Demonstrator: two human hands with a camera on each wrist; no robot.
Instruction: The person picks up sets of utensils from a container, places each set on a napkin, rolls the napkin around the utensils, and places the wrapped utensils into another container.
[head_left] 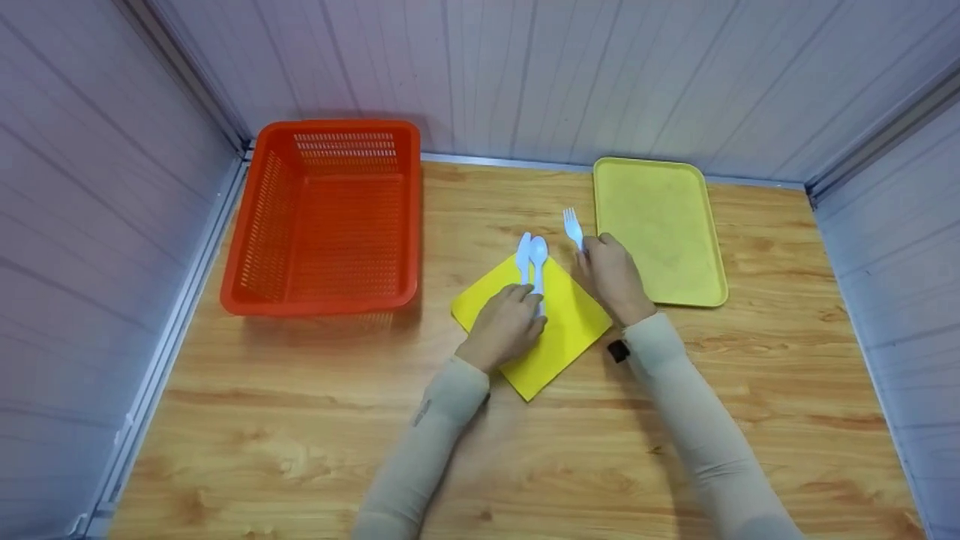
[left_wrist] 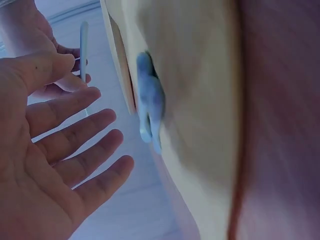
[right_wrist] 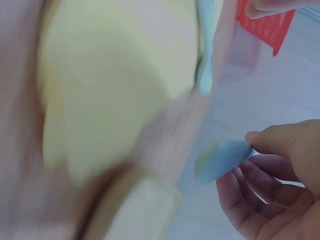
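A yellow folded square (head_left: 566, 326) lies cornerwise on the table, with a white knife (head_left: 523, 255) and a white spoon (head_left: 538, 251) side by side on it, their heads past its far corner. Over their handles is the left hand (head_left: 504, 326); in the left wrist view this hand (left_wrist: 55, 135) shows relaxed, spread fingers, apart from the cutlery (left_wrist: 150, 95). To the right, the right hand (head_left: 613, 277) holds a white fork (head_left: 572, 227), tines pointing away. In the right wrist view, thumb and fingers of the right hand (right_wrist: 280, 185) pinch the fork (right_wrist: 222, 160), which is blurred.
At the back left stands a red perforated basket (head_left: 321, 306). A pale yellow tray (head_left: 660, 225) lies at the back right, just beyond the right hand. A small black object (head_left: 619, 351) shows beside the right wrist. Panelled walls (head_left: 487, 82) border the wooden table (head_left: 570, 465).
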